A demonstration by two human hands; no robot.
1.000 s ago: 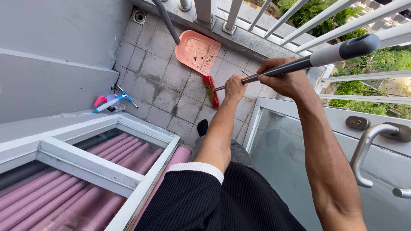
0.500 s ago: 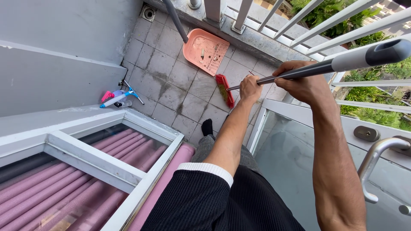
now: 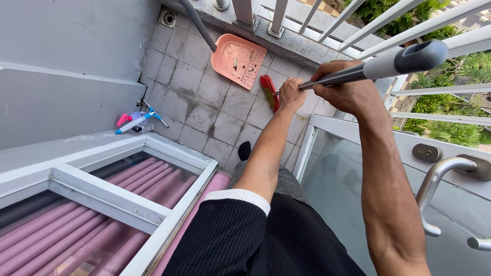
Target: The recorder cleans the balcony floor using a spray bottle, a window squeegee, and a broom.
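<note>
Both hands grip a long broom with a grey handle [image 3: 388, 62] and a red brush head [image 3: 269, 92]. My left hand [image 3: 291, 94] holds the shaft low down, close to the head. My right hand [image 3: 343, 88] grips it higher, just below the dark end cap. The red head rests on the grey floor tiles [image 3: 209, 105], just right of a pink dustpan [image 3: 239, 60] that holds some bits of debris. The dustpan's dark handle [image 3: 197, 23] leans up toward the railing.
White railing bars [image 3: 358, 25] run along the balcony's far edge, with greenery beyond. A glass door with a metal handle [image 3: 434, 189] stands at right. A white-framed window [image 3: 112, 199] is at lower left. A squeegee and small bottles [image 3: 135, 121] lie by the wall. A floor drain [image 3: 168, 18] sits in the corner.
The broom head has swept away from me and up toward the dustpan's right edge, with both hands pushing the handle along. The dustpan has stayed put.
</note>
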